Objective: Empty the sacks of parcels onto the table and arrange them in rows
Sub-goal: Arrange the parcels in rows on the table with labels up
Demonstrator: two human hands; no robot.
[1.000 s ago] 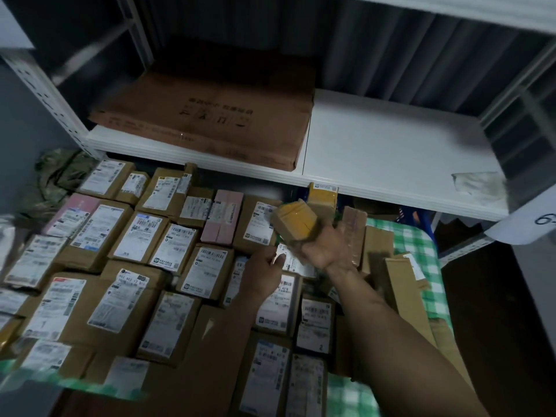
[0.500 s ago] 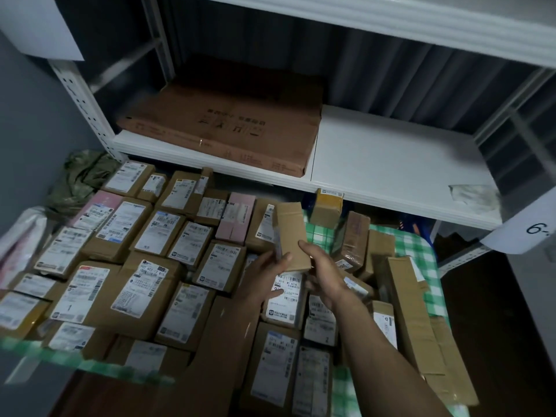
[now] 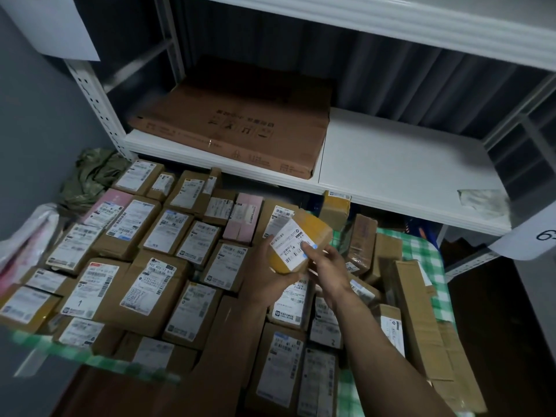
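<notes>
Step in hand: sorting — one parcel [image 3: 298, 245] is held above the table [image 3: 427, 251], label up, over the gap between the laid rows [image 3: 144, 251] on the left and the loose pile [image 3: 391, 281] on the right. The left hand [image 3: 264, 275] cups it from below, fingers curled round its edge; the right hand [image 3: 328, 266] pinches its near corner, thumb on the label. Next move, by judgement: lower it label-up into a free slot — square to its neighbours.
</notes>
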